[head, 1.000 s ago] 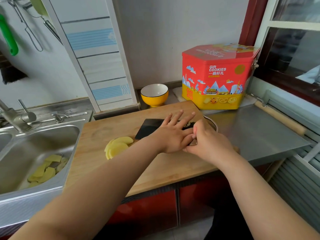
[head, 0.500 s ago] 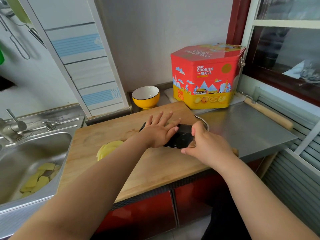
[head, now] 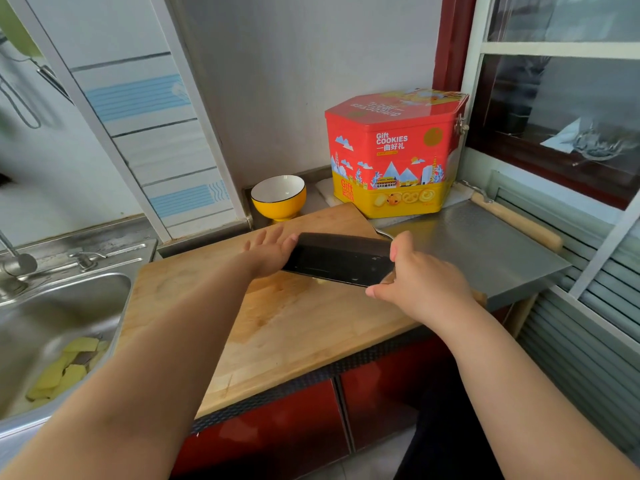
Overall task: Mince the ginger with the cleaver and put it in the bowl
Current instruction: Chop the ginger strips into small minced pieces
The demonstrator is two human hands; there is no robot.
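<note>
Taking the cutting board (head: 294, 327) as your landmark: left of it, the sink (head: 52, 306) holds yellow peel scraps (head: 65, 368). Over the board's far half your left hand (head: 268, 251) lies flat, fingers spread, its grip apart, against the cleaver (head: 337, 261) blade's left end. Only a sliver of ginger (head: 320, 280) shows under the blade's near edge. Your right hand (head: 420, 280) has its grip clamped on the cleaver's handle at the board's right edge. Behind the board stand the yellow bowl (head: 278, 197) and cookie tin (head: 394, 154). The board's near half lies bare; steel tabletop (head: 485, 244) runs right of it.
</note>
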